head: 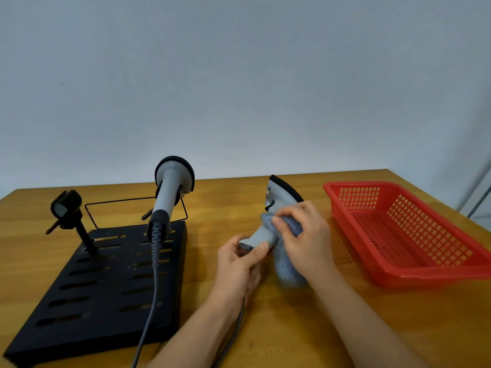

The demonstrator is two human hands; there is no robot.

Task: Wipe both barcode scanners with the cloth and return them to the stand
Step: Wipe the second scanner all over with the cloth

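No readable text, label, brand, no. or sign showed anywhere. The scanner (276, 205) held near centre had small dark marks on its grey head, too small and blurred to read.
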